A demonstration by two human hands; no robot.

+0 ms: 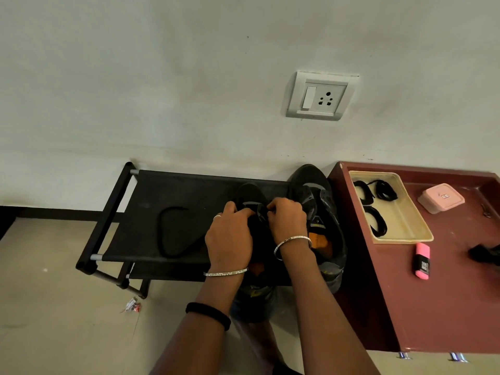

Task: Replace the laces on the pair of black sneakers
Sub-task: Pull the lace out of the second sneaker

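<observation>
My left hand (230, 236) and right hand (288, 220) curl tight on the left sneaker (251, 194) at its eyelets, on the shoe rack (151, 190). I judge this as mid-lacing. Next needs a fine pinch to feed a lace end. A loose lace (165, 231) lies to the left.

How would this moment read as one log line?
left hand, right hand: gripping sneaker | loose lace: on rack | coiled laces: in tray

Right of the right hand (286, 220), a maroon table (446, 293) bears a cream tray (403, 240), pink lidded box (441, 198) and pink highlighter (422, 261); a switch socket (322, 96) sits on the wall (162, 77) above; a wrapper (132, 305) litters the floor (54, 293) left of the left hand (230, 239)
</observation>
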